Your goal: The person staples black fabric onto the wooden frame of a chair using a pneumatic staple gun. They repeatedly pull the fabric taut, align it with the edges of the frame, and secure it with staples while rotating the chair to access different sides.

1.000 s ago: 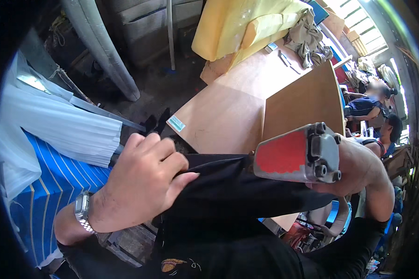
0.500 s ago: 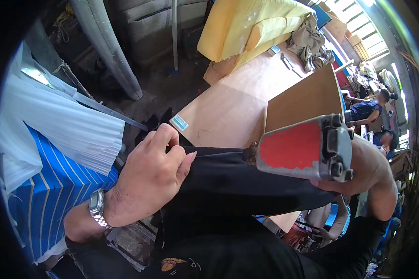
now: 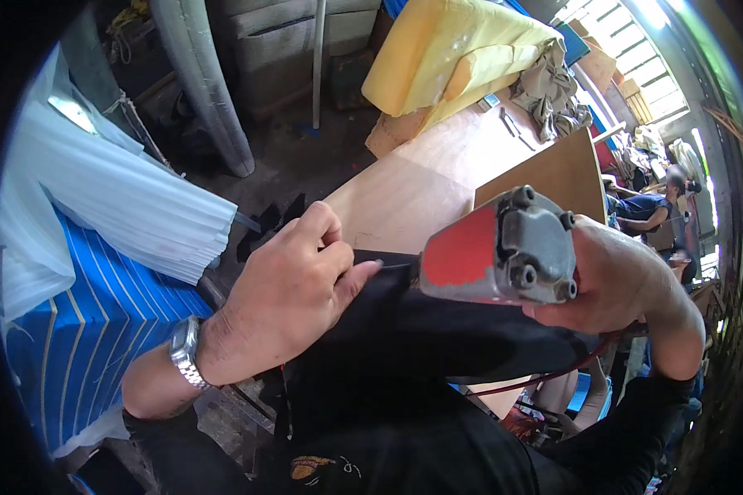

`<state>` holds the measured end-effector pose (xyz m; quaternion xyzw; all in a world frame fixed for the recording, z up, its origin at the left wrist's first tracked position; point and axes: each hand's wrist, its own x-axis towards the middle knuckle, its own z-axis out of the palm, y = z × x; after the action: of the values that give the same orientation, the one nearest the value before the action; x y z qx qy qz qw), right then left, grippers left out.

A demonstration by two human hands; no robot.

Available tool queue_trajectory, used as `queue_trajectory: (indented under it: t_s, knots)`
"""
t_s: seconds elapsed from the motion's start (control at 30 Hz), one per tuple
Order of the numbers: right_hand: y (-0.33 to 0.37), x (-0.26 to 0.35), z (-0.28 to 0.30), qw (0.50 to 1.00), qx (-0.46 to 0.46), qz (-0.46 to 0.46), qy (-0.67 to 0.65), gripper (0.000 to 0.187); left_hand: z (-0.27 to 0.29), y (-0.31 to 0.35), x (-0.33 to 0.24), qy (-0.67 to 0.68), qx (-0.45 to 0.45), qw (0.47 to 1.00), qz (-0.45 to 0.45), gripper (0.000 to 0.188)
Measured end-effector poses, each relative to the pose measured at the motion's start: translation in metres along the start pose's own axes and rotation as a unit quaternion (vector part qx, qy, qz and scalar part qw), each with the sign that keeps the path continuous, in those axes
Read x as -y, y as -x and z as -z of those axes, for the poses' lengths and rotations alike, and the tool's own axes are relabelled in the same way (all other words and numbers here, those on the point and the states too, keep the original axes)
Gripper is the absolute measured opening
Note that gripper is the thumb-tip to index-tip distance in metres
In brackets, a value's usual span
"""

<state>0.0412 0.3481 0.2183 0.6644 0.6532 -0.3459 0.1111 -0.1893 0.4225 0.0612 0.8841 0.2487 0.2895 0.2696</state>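
Note:
My right hand is closed round the handle of a pneumatic staple gun, grey metal with a worn red side. The gun's nose sits at the upper edge of a stretch of black fabric. Just left of the nose, my left hand has its fingers curled and pressed together at that same fabric edge, its thumb pointing toward the gun. A thin red air hose runs below my right hand. What the fabric covers is hidden.
Beyond lies a pale plywood panel with an upright brown board. Yellow foam stands farther back. At left are blue striped upholstery and white pleated cloth. A co-worker sits at far right.
The staple gun and my right hand have moved left, and the gun's nose is nearer my left thumb. My left hand has shifted slightly right and stays closed at the fabric edge.

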Motion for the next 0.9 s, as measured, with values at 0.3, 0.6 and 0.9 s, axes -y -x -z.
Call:
queue_trajectory:
  t_s: [0.3, 0.6, 0.9]
  knots:
    - [-0.001, -0.005, -0.001, 0.999, -0.005, 0.039, 0.008, 0.038, 0.03, 0.036, 0.018, 0.029, 0.014, 0.999, 0.038, 0.027]
    - [-0.007, 0.042, 0.012, 0.997, -0.004, 0.074, 0.006, 0.029, 0.01, 0.037, 0.021, 0.025, -0.046, 0.998, 0.046, 0.021]
    - [-0.029, 0.049, -0.001, 0.997, 0.015, 0.069, 0.023, 0.036, 0.005, 0.035, 0.031, 0.095, -0.126, 0.987, 0.03, 0.022]
